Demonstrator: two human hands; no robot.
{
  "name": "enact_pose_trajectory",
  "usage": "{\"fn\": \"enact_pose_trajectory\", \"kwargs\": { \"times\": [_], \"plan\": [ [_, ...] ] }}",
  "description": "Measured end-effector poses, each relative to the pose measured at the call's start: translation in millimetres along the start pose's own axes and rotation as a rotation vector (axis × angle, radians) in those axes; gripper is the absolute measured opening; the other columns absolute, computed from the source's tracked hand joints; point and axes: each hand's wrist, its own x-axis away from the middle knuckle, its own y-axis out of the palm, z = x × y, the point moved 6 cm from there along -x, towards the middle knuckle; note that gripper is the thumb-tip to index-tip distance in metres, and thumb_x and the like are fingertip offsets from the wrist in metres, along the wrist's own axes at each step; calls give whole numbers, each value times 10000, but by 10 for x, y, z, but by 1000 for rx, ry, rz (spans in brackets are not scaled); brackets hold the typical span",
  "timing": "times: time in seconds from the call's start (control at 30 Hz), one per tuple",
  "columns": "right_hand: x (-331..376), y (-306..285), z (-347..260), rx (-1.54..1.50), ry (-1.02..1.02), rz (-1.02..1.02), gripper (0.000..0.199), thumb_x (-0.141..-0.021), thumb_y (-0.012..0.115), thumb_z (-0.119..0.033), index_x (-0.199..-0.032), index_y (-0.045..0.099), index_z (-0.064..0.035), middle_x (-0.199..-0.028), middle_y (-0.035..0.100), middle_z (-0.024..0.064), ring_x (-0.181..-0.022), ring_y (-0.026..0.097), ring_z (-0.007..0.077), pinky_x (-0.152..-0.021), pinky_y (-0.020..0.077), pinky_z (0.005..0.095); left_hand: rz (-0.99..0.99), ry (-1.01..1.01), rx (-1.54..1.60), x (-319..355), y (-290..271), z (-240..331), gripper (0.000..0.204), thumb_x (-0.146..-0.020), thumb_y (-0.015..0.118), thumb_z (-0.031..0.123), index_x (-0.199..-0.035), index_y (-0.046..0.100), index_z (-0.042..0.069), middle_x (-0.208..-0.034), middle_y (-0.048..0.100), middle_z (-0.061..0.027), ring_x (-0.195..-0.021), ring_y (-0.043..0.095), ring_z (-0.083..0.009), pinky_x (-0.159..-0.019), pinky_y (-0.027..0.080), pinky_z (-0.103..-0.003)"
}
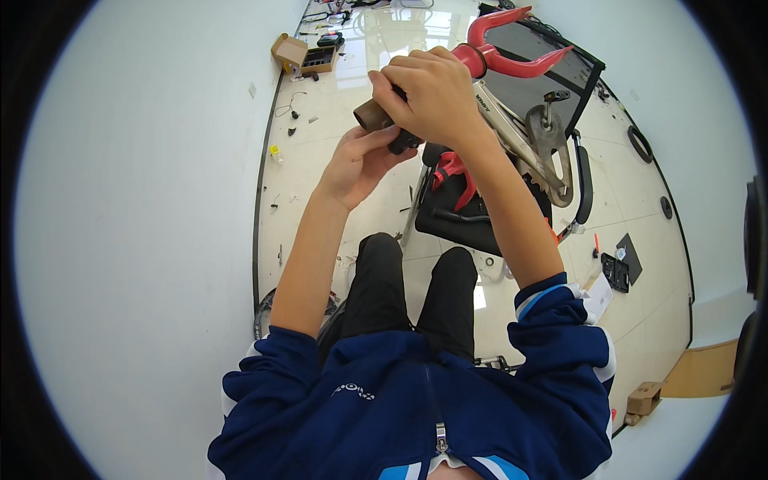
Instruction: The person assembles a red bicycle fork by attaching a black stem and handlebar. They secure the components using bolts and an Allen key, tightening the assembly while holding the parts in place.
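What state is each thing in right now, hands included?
Right hand: closed around the tube
Left hand: closed on the black part
Tube: gripped, its left end sticking out
Red fork: held up, prongs toward upper right
Bike frame: tilted
Cardboard box: open
Jacket: zipped nearly to the collar
Sleeves: pushed up

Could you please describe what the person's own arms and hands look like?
The left hand and right hand are ungloved, and no watch shows. The forearms are uncovered up to the dark blue sleeves, which are bunched in folds. Both sleeves have white outer parts; the right one also shows light blue trim.
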Motion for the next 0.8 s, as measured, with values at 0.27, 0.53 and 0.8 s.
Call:
{"fn": "enact_pose_trajectory", "kwargs": {
  "times": [0.27,0.53,0.8],
  "plan": [
    [-7,48,-50,-48,-15,-254,256,-833,672,-313,-773,691,-65,-794,669,35,-751,615,216,-738,421,350,100,408,-111,440,-362,366,444,-873,588,-53,-1297,463,-24,-1275,565,-186,-1190,576,-280,-1038,470,-457],
    [6,-28,-1,-165,-111,-441,330,-816,728,-384,-987,698,-103,-912,656,22,-912,606,223,-873,404,364,121,524,-522,479,-300,568,468,-818,728,-49,-1253,560,-15,-1283,588,-133,-1162,590,-214,-1018,456,-367],
    [42,33,16,-122,-163,-418,334,-842,705,-426,-1027,706,-149,-939,685,5,-919,628,197,-876,397,365,201,563,-667,469,-126,615,414,-810,759,-13,-1189,596,-46,-1234,614,-130,-1099,614,-203,-918,546,-365]
  ]
}}
